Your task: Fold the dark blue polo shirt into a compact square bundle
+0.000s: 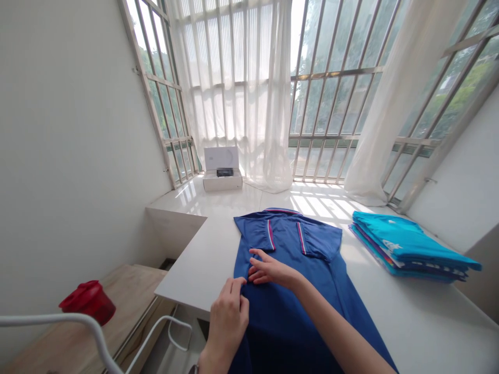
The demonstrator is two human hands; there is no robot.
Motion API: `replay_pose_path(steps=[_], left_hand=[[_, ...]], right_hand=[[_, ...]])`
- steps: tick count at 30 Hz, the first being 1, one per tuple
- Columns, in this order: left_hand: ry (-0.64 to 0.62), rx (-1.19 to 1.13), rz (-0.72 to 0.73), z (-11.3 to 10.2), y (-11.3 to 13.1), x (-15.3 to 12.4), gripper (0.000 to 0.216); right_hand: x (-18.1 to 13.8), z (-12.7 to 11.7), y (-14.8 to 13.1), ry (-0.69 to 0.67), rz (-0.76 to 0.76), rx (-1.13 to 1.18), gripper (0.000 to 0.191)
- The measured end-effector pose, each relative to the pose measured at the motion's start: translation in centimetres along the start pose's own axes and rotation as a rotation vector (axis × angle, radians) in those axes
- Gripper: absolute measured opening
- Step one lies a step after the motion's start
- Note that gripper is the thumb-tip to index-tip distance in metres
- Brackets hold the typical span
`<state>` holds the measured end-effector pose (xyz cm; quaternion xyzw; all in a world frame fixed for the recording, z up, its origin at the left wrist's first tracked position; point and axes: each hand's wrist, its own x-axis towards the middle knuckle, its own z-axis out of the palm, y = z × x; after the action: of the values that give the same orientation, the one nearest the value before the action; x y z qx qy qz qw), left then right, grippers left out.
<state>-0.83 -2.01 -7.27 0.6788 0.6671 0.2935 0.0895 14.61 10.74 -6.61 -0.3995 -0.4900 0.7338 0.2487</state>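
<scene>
A dark blue polo shirt (288, 291) lies back side up on the white table, its collar toward the window. Both sleeves are folded inward across the back, and their striped cuffs point to the middle. My left hand (230, 311) has its fingers closed on the shirt's left edge. Just beyond it, my right hand (268, 270) rests on the cloth below the left cuff, fingers apart and slightly bent. The shirt's lower end runs out of view at the bottom.
To the right is a stack of folded shirts (409, 246), bright blue on top. An open white box (222, 182) with a dark item stands by the curtain (241, 93). Lower left are a red container (89, 302) on a wooden surface and a white tube rail (78, 319).
</scene>
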Motion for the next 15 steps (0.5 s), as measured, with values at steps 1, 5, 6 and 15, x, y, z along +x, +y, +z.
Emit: replay_pose_path(steps=[1,5,6,15], left_hand=[[0.009,-0.001,0.028,0.1,0.1,0.0,0.038],[0.054,0.023,0.111,0.7,0.4,-1.0,0.042],[0.062,0.038,0.113,0.8,0.4,-1.4,0.043],[0.092,0.062,0.104,2.3,-1.3,-5.1,0.057]], right_hand=[[0.2,0.2,0.0,0.025,-0.046,0.055,0.068],[2.4,0.4,-0.1,0.198,-0.113,0.201,0.051],[3.1,0.4,-0.2,0.223,-0.116,0.210,0.044],[6.2,-0.7,-0.1,0.394,-0.145,0.217,0.016]])
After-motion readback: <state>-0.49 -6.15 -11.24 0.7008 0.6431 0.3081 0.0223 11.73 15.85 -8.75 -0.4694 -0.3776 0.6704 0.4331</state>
